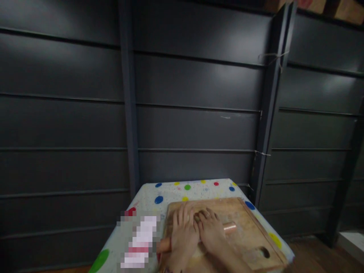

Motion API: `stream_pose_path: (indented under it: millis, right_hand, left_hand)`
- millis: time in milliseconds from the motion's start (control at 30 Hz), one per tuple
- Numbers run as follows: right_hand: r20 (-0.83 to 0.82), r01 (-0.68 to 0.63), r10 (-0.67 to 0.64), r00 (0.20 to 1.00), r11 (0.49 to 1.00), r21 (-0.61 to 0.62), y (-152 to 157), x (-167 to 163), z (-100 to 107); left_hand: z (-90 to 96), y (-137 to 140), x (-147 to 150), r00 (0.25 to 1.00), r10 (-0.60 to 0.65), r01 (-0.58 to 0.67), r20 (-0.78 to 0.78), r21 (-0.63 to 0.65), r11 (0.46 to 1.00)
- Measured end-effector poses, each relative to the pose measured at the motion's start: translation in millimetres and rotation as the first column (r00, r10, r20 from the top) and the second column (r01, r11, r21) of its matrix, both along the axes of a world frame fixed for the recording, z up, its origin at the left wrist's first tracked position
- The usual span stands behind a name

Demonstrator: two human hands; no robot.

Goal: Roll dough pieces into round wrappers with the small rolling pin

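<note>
A wooden rolling pin, its left handle [164,245] and right end [229,226] showing, lies across a wooden cutting board [250,242]. My left hand [184,229] rests palm down over the pin's middle, fingers stretched forward and slightly apart. Close beside it, my right hand [210,229] also presses palm down on the pin, its fingers a little bent and pointing forward. Both hands hide most of the pin. What lies under them cannot be made out. Pale smears, perhaps flour, mark the board right of the hands.
A white tablecloth with coloured dots [170,191] covers the small table. A blurred-out pale item [142,240] lies left of the board. The board has an oval hole [264,252] at its right side. Behind the table stands a dark panelled wall [196,125].
</note>
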State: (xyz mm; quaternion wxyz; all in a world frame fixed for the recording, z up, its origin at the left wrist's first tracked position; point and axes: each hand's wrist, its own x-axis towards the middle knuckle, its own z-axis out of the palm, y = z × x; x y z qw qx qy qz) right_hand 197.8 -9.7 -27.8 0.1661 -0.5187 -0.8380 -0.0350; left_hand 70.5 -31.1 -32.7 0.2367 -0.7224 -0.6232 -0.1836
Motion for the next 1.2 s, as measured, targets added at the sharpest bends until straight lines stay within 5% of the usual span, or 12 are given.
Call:
stream_pose_path:
  millis: [300,700,1033,1200]
  right_hand:
    - [0.01,0.017,-0.016,1.0,0.999,-0.035,29.7,-8.7,14.1]
    - [-0.134,0.016,-0.019,0.991,1.0,-0.022,-16.4,5.8,-8.5]
    - [-0.033,-0.044,0.042,0.999,0.998,-0.052,21.0,-3.8,11.3]
    - [-0.034,-0.032,0.03,0.999,0.998,-0.052,12.6,-2.2,9.6]
  left_hand:
    - [-0.2,38.7,-8.3,0.993,0.089,-0.098,-0.072,-0.125,0.987]
    - [-8.3,-11.9,3.4,0.998,-0.017,0.017,0.062,0.008,1.0]
    - [-5.6,32.9,-11.1,0.998,0.062,-0.065,-0.023,-0.182,0.981]
    - [2.5,16.3,-6.3,1.0,0.006,-0.007,-0.006,-0.157,0.988]
